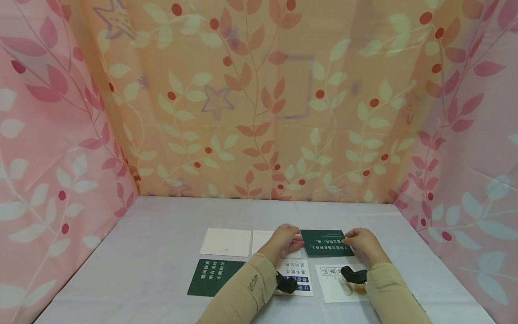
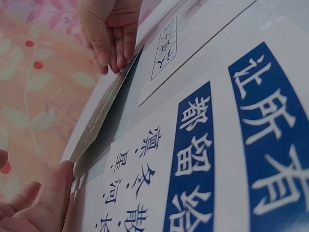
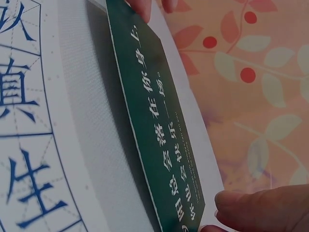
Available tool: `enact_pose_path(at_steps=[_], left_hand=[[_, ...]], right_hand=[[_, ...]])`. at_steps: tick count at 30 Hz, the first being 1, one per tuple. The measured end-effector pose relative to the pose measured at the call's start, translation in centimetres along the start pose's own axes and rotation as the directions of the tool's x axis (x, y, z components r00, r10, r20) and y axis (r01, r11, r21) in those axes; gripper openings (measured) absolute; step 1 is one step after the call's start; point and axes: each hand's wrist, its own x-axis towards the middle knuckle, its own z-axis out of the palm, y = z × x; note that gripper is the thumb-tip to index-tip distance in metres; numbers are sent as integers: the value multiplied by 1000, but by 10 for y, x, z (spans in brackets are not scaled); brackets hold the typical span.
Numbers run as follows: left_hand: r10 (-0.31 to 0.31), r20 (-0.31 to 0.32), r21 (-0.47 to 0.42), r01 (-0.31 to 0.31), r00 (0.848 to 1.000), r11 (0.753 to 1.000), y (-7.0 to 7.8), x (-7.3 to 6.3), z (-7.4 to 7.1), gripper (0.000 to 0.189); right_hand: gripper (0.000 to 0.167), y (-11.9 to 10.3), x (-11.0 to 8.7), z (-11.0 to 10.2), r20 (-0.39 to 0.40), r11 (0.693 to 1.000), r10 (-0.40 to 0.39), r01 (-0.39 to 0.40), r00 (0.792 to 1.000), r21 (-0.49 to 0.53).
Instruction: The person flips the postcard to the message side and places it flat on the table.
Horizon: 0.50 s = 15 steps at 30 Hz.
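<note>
A dark green card [image 1: 328,244] with white Chinese writing is between both hands at the back right of the table. My left hand [image 1: 282,243] holds its left edge with the fingertips. The right hand [image 1: 367,245] pinches the right edge between thumb and fingers. In the right wrist view, the green card [image 3: 145,96] is slightly tilted, its near edge over a shadow on the cloth. Below the left hand lies a white card with blue bands [image 1: 301,265], partly hidden by the sleeve. Nearest the right wrist is a white card with boxed characters [image 1: 329,288].
A blank-looking cream card [image 1: 225,242] lies at the back left, with another white card [image 1: 259,238] partly behind the left hand. Another green card [image 1: 212,274] lies front left. Patterned curtains [image 1: 259,135] enclose the white table [image 1: 121,270] at the back and sides.
</note>
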Motion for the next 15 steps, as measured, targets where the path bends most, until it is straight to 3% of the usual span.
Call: enact_pose_path(at_steps=[8, 15], left_hand=[[52, 17, 69, -53, 998, 996, -4, 3, 2, 32], [41, 13, 136, -43, 999, 990, -7, 6, 11, 42]], right_hand=[[27, 2, 1, 1, 8, 1000, 10, -10, 1000, 14], [27, 3, 3, 1, 7, 1000, 20, -20, 1000, -2]])
